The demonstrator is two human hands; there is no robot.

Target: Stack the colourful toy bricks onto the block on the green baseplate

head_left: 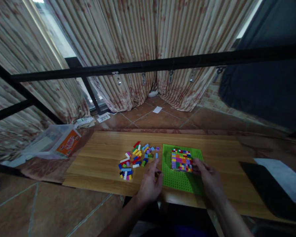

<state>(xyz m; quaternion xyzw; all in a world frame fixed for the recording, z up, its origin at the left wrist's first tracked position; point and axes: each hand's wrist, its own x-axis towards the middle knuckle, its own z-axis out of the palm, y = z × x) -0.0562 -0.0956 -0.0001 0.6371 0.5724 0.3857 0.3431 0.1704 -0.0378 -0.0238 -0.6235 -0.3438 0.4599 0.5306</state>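
Observation:
A square build of many-coloured toy bricks (181, 160) is over the green baseplate (182, 185). My right hand (209, 177) grips the build at its right edge, fingers bent against its side; the fingertips are partly hidden. Whether the build is pressed onto the plate or held just above it, I cannot tell. Left of the baseplate, my left hand (151, 183) hovers low over the table with its fingers stretched forward and the thumb apart. Nothing shows in it. Just beyond its fingertips lies a small light-blue brick (156, 155), beside a spread of loose bricks (137, 153).
The wooden table (98, 164) carries a dark flat sheet (268, 189) and white paper (281, 176) at its right end. On the left, a clear plastic box (48, 141) with an orange label stands on the floor. A black metal rail (148, 67) crosses before the curtains (130, 36).

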